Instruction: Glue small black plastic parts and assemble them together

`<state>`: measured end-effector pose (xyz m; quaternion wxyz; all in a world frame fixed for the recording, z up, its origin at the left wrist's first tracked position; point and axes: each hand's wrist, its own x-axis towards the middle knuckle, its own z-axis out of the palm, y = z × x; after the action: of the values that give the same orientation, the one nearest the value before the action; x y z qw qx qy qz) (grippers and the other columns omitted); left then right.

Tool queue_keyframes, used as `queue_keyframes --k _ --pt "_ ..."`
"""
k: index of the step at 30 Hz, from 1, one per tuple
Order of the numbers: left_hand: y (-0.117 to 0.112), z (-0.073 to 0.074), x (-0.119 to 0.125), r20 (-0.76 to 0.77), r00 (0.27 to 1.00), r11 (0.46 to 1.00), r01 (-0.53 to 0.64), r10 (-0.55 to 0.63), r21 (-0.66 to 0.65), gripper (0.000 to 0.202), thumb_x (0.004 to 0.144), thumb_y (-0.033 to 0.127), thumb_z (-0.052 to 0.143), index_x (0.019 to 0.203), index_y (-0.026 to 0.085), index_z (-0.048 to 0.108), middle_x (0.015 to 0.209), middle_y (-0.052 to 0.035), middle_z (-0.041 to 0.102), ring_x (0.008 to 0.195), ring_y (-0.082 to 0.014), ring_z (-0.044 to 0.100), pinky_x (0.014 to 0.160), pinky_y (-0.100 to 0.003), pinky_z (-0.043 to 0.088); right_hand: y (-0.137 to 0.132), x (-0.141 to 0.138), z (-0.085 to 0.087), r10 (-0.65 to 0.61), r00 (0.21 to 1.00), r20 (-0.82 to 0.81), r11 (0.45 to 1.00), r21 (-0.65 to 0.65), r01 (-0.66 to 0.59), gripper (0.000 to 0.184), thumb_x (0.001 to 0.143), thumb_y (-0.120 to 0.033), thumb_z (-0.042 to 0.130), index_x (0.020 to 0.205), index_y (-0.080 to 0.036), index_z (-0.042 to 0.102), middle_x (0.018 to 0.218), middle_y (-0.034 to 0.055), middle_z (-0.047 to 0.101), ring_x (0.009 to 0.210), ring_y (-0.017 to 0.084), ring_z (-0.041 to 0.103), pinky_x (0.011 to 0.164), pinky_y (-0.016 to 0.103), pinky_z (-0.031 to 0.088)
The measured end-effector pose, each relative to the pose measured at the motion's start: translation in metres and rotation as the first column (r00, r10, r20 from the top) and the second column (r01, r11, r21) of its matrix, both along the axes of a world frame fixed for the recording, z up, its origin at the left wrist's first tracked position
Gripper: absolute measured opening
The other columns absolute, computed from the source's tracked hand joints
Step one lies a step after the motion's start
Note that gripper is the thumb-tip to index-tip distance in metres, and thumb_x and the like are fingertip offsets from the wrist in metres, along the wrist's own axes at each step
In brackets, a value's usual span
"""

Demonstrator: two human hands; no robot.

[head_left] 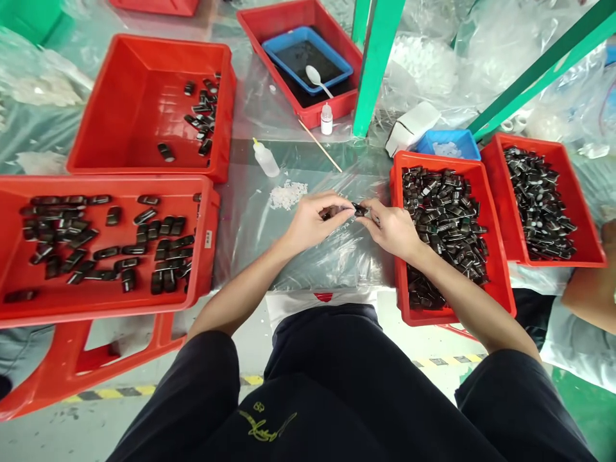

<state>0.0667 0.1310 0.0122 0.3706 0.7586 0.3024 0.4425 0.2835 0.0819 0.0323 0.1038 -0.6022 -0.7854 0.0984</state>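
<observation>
My left hand (315, 220) and my right hand (392, 228) meet over the plastic-covered table, fingers pinched together on one small dark part (359, 209) held between them. Just right of my right hand stands a red bin (398, 192) heaped with the same small dark parts. To my left, a red tray (205, 212) holds several of these parts laid out more sparsely. A small pile of white granules (287, 194) lies on the plastic just beyond my left hand.
A white squeeze bottle (265, 158), a small dropper bottle (326, 119) and a thin wooden stick (320, 145) lie behind my hands. Further red bins (144, 167) (594, 244) and a blue tray with a spoon (289, 42) surround them. Green frame posts (373, 70) rise behind. Another person's arm (590, 289) shows at far right.
</observation>
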Motion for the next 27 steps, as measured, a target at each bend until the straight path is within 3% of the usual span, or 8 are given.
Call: queue_keyframes --k 8,15,22,27 --pt "0.000 0.002 -0.005 -0.162 0.987 0.993 0.037 -0.018 0.113 0.022 0.103 0.036 0.064 0.097 0.020 0.078 0.082 -0.0039 0.071 0.071 -0.0150 0.061 0.070 -0.029 0.049 -0.002 -0.007 0.009 0.023 0.993 0.119 0.997 -0.077 -0.014 0.041 0.111 -0.043 0.052 0.140 -0.017 0.063 0.098 0.0118 0.084 0.086 0.030 0.076 0.063 0.033 0.033" --pt "-0.001 0.004 -0.006 -0.310 0.951 0.974 0.055 0.015 0.218 0.027 0.107 0.038 0.057 0.099 0.021 0.077 0.089 -0.0066 0.075 0.079 -0.0181 0.066 0.076 -0.032 0.051 -0.003 -0.012 0.017 0.038 0.982 0.183 0.989 -0.150 -0.010 0.039 0.112 -0.039 0.050 0.140 -0.014 0.062 0.106 0.0151 0.084 0.088 0.031 0.077 0.063 0.034 0.031" --pt "-0.005 0.006 -0.004 -0.350 0.934 0.972 0.018 0.068 0.235 0.027 0.107 0.034 0.058 0.099 0.022 0.081 0.093 -0.0058 0.079 0.083 -0.0185 0.071 0.076 -0.031 0.051 -0.003 -0.014 0.017 0.037 0.973 0.228 0.989 -0.151 -0.003 0.040 0.113 -0.038 0.048 0.140 -0.012 0.063 0.104 0.0160 0.084 0.086 0.031 0.076 0.062 0.034 0.029" --pt "-0.007 0.004 -0.002 -0.359 0.929 0.967 0.006 0.089 0.255 0.027 0.107 0.033 0.058 0.098 0.023 0.081 0.091 -0.0051 0.079 0.084 -0.0188 0.072 0.076 -0.032 0.052 -0.003 -0.011 0.014 0.020 0.985 0.170 0.990 -0.143 0.004 0.036 0.111 -0.036 0.051 0.134 -0.013 0.065 0.097 0.0157 0.082 0.081 0.029 0.073 0.062 0.034 0.030"
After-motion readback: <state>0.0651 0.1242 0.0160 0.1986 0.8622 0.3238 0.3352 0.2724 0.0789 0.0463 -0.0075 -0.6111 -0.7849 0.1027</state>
